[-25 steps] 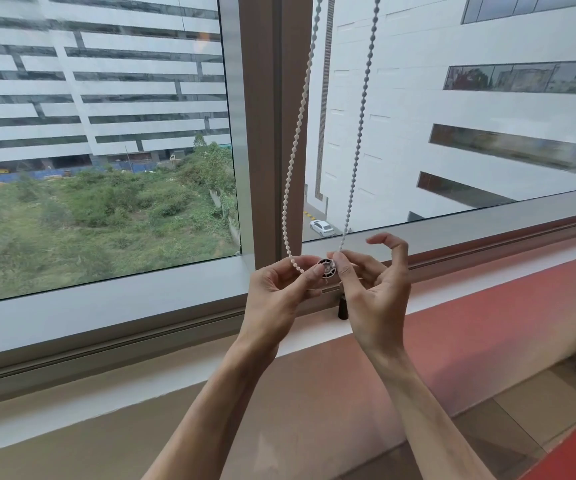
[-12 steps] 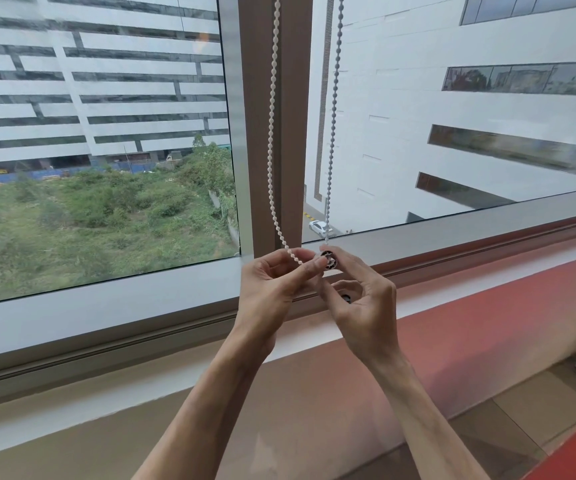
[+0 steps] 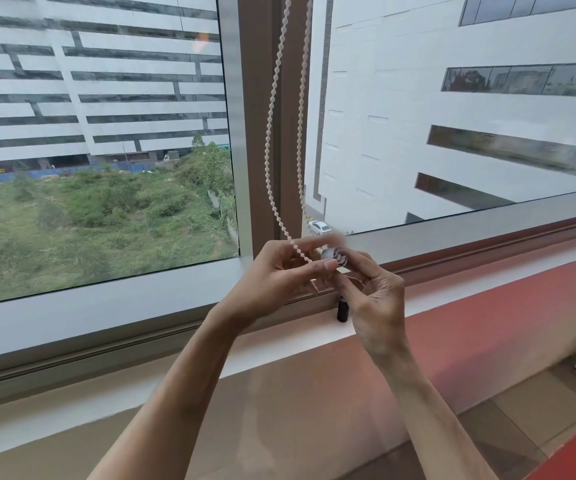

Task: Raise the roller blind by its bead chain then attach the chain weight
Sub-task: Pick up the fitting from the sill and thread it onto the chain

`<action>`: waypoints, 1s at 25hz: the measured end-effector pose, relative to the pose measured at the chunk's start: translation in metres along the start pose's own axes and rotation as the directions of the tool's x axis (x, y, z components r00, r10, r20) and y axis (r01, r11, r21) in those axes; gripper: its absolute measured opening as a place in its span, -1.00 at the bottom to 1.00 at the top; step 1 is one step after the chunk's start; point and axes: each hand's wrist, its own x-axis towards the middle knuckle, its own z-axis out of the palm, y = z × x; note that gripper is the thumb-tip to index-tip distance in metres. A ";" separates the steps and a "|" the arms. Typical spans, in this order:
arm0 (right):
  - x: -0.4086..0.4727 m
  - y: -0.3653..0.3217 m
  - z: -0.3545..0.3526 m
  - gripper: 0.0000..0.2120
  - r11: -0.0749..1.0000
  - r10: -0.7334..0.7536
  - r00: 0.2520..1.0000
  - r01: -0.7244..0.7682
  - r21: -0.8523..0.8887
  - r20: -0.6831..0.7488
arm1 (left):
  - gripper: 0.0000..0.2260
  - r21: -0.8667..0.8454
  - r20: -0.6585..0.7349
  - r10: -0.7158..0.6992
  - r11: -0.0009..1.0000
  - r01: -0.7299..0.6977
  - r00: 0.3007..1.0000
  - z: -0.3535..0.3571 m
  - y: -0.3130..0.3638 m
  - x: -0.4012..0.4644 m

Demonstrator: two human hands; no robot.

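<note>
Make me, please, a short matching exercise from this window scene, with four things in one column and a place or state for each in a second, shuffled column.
Things:
1. bead chain
2. chain weight
3. left hand
4. white car

Places or states:
A. seen far below through the glass, on the ground outside
B. a small round part pinched between the fingertips of both hands
C. hangs in two strands in front of the brown window post
D. pinches the beads at the chain's lower end

Pairs: 1-C, 2-B, 3-D, 4-A
</note>
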 end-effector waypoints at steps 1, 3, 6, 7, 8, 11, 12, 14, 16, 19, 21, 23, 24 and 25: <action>0.000 -0.001 0.000 -0.76 1.000 0.005 1.000 -0.005 0.004 -0.009 | -0.67 0.033 0.007 -0.003 0.999 0.003 1.000 -0.001 0.002 0.001; 0.000 -0.003 0.000 -0.77 1.000 0.006 0.999 -0.005 0.027 -0.033 | -0.70 0.089 -0.007 0.000 0.996 0.000 1.000 -0.001 0.004 0.002; 0.002 -0.006 -0.001 -0.79 0.998 0.005 0.996 0.000 0.059 -0.084 | -0.70 0.203 -0.066 0.020 0.979 -0.006 0.998 0.001 0.006 0.003; 0.002 -0.008 -0.002 -0.79 0.998 0.007 0.996 -0.002 0.058 -0.087 | -0.69 0.231 -0.086 0.027 0.973 -0.006 0.996 0.002 0.007 0.003; 0.002 -0.009 -0.002 -0.78 0.999 0.010 0.996 -0.006 0.053 -0.084 | -0.68 0.249 -0.109 0.034 0.968 -0.006 0.993 0.002 0.008 0.003; 0.003 -0.013 -0.003 -0.76 0.998 0.032 0.997 -0.029 0.048 -0.070 | -0.68 0.295 -0.142 0.046 0.955 -0.002 0.989 0.001 0.011 0.003; 0.002 -0.014 -0.003 -0.77 0.998 0.043 0.997 -0.040 0.053 -0.065 | -0.69 0.307 -0.139 0.043 0.952 0.002 0.989 0.000 0.011 0.003; 0.003 -0.016 -0.002 -0.79 0.997 0.061 0.996 -0.058 0.046 -0.059 | -0.70 0.326 -0.136 0.043 0.945 0.004 0.990 -0.003 0.011 0.003; 0.003 -0.019 -0.003 -0.79 0.996 0.081 0.996 -0.080 0.026 -0.045 | -0.71 0.351 -0.135 0.066 0.936 -0.014 0.989 -0.004 0.012 0.003; 0.003 -0.023 -0.007 -0.75 0.994 0.078 0.997 -0.077 -0.079 0.014 | -0.71 0.427 -0.148 0.126 0.903 -0.052 0.981 -0.004 0.010 0.002; 0.004 -0.025 -0.011 -0.76 0.981 0.058 0.997 -0.048 -0.189 0.046 | -0.74 0.499 -0.136 0.195 0.860 -0.103 0.971 -0.004 0.007 0.001; 0.006 -0.026 -0.012 -0.80 0.979 0.052 0.998 -0.041 -0.200 0.046 | -0.80 0.601 -0.101 0.300 0.778 -0.182 0.949 -0.002 0.006 0.000; 0.008 -0.027 -0.011 -0.80 0.977 0.052 0.998 -0.044 -0.210 0.030 | -0.81 0.650 -0.083 0.350 0.729 -0.216 0.933 0.000 0.007 0.000; 0.009 -0.028 -0.010 -0.80 0.972 0.055 0.998 -0.053 -0.229 0.005 | -0.82 0.684 -0.064 0.386 0.689 -0.241 0.921 0.001 0.007 0.000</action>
